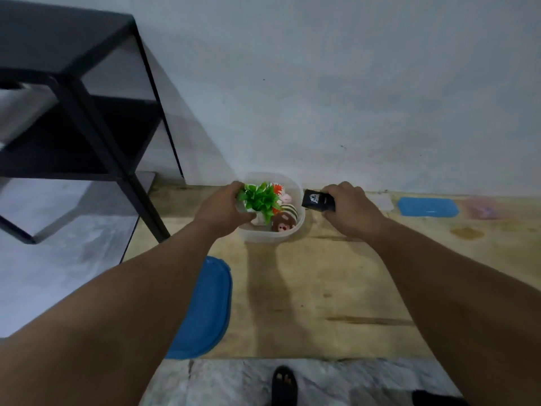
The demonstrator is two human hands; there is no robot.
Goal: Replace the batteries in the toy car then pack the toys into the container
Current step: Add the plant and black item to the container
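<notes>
I see blue lid [202, 312] at 7 o'clock of clear container [298, 197] | left hand [222, 206] grips green plant toy [259, 199] over its 9 o'clock rim | right hand [349, 208] grips black toy car [317, 200] at 3 o'clock

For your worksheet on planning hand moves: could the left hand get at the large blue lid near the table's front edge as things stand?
Probably yes, but not freely. The large blue lid lies uncovered beneath the left forearm, with nothing on it. However, the left hand holds a green plastic plant over the clear container, so it must release that first.
</notes>
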